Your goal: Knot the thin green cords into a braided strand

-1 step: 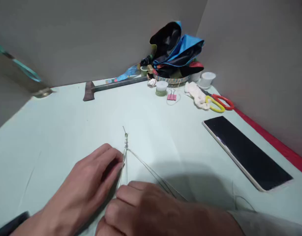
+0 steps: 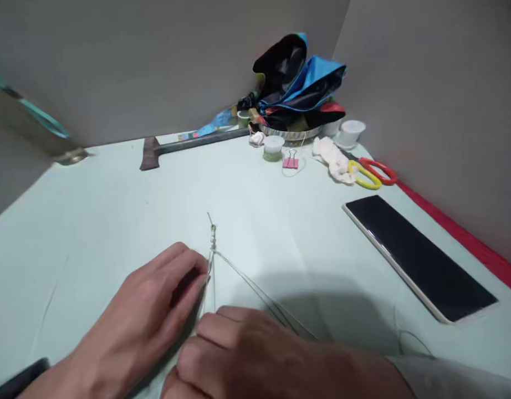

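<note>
While your left hand (image 2: 159,302) lies on its side with bent fingers, their tips right at the strands just below the knots, your right hand (image 2: 234,352) is balled up nearer you, seemingly gripping the cord strands (image 2: 214,282) that run down to its knuckles. Whether your left fingertips actually pinch a strand can't be made out, and whatever sits inside the right fist is hidden. Your work, the knotted cord (image 2: 213,238), lies mid-bench (image 2: 126,205), just beyond your fingers; a thin straight bit sticks out past its far end, pin or cord tail, too small to say. More strands fan off toward your right and pass behind your right forearm. Step in hand, as judged: sorting or crossing strands for another knot under the finished ones. Next move calls for keeping the side strands separate and drawing the chosen ones evenly tight, without dragging the knotted end. Scissors (image 2: 366,174), spool (image 2: 274,148) and phone (image 2: 422,257) sit well apart, untouched.
</note>
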`<state>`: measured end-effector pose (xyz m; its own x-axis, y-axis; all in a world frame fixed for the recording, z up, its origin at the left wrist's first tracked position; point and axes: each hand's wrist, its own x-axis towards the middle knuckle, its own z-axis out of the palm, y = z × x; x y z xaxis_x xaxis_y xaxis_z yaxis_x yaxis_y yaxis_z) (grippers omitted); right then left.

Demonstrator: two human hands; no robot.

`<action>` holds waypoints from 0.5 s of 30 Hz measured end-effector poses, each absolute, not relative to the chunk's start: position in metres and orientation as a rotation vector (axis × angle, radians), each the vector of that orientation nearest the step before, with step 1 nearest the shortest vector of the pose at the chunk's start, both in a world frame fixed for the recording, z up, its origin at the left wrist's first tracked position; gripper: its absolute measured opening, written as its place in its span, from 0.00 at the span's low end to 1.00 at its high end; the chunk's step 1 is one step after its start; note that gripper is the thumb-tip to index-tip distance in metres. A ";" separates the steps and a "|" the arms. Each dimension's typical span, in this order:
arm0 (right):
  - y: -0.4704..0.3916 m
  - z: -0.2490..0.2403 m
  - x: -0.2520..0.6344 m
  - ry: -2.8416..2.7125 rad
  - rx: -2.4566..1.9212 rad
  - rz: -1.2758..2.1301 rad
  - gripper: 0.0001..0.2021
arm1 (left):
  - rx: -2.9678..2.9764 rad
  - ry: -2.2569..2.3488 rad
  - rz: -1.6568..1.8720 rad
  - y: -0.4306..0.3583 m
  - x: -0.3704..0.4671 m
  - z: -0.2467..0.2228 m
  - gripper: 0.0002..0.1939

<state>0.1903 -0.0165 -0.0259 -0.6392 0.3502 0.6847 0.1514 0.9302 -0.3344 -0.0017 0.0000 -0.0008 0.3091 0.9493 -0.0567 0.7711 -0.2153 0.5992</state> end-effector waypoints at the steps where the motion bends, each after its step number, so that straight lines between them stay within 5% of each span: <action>1: -0.015 -0.028 0.191 -2.297 -0.323 0.357 0.13 | 2.017 1.535 0.428 0.000 -0.003 -0.001 0.20; 7: -0.006 -0.019 0.189 -2.541 -0.322 0.640 0.12 | 1.461 1.499 0.404 0.001 -0.004 -0.001 0.25; 15: -0.012 -0.005 0.191 -2.532 -0.548 0.581 0.07 | 0.879 1.340 0.555 0.003 -0.001 -0.002 0.21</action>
<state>0.1914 -0.0116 -0.0046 -0.8038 0.4729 0.3610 0.2683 0.8298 -0.4894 -0.0011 0.0025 -0.0019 0.1776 0.7853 -0.5931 0.1356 0.5774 0.8051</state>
